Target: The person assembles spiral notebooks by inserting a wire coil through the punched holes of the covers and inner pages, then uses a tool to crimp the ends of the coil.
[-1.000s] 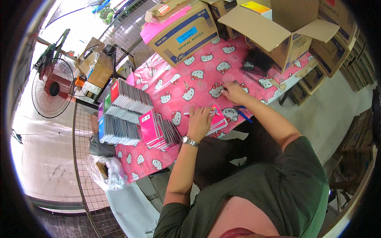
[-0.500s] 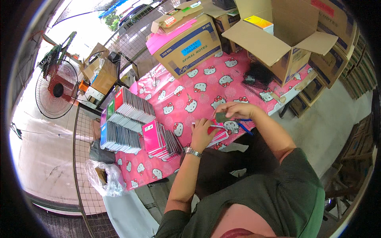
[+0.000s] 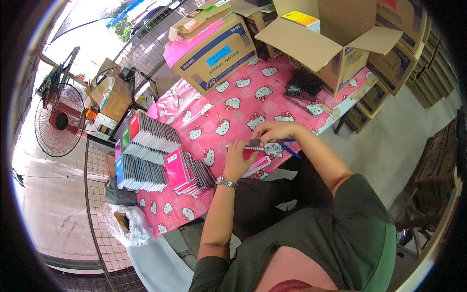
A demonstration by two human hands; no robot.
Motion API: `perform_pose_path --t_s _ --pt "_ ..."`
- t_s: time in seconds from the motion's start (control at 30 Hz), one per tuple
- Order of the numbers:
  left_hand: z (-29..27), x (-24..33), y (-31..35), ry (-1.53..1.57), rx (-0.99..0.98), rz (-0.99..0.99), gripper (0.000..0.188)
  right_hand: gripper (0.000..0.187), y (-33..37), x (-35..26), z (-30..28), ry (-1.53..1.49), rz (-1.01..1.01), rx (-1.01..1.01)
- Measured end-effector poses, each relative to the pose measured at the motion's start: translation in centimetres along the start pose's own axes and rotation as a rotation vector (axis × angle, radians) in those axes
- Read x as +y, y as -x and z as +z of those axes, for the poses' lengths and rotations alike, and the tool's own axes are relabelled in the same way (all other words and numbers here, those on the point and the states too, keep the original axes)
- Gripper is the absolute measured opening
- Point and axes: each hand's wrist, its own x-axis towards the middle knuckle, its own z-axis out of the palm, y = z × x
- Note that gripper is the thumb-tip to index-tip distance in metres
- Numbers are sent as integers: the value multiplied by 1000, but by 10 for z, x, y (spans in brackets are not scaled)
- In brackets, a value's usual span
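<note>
Near the table's front edge lies a pink spiral notebook (image 3: 255,166), its coil edge toward my hands. My left hand (image 3: 237,159), with a watch on the wrist, is closed on the notebook's left end. Fingers bent, my right hand (image 3: 275,131) pinches a small dark greenish piece (image 3: 255,142) against the wire coil (image 3: 255,148); I cannot tell its kind. Just right of the notebook, beside my right hand, is a blue-handled tool (image 3: 293,152), partly hidden. To the left stand rows of pink notebooks (image 3: 180,168) and blue notebooks (image 3: 134,171).
A pink patterned cloth (image 3: 233,129) covers the table. Dark loose wire coils (image 3: 304,87) lie at its right. A closed carton (image 3: 214,61) and an open carton (image 3: 335,63) stand at the back. At the left are a fan (image 3: 59,120) and a plastic bag (image 3: 127,225).
My right hand has moved left along the coil with the dark piece, toward my left hand. My left hand stays on the notebook. The whole view has shifted slightly.
</note>
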Motion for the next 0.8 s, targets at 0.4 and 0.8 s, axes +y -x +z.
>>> perform_pose_path --t_s 0.4,0.8 --pt "-17 -31 0 171 60 50 27 44 -25 -7 -4 -146 -27 -26" --pt "-10 -37 0 750 -83 -396 24 53 -45 -1 -7 -143 -26 -35"
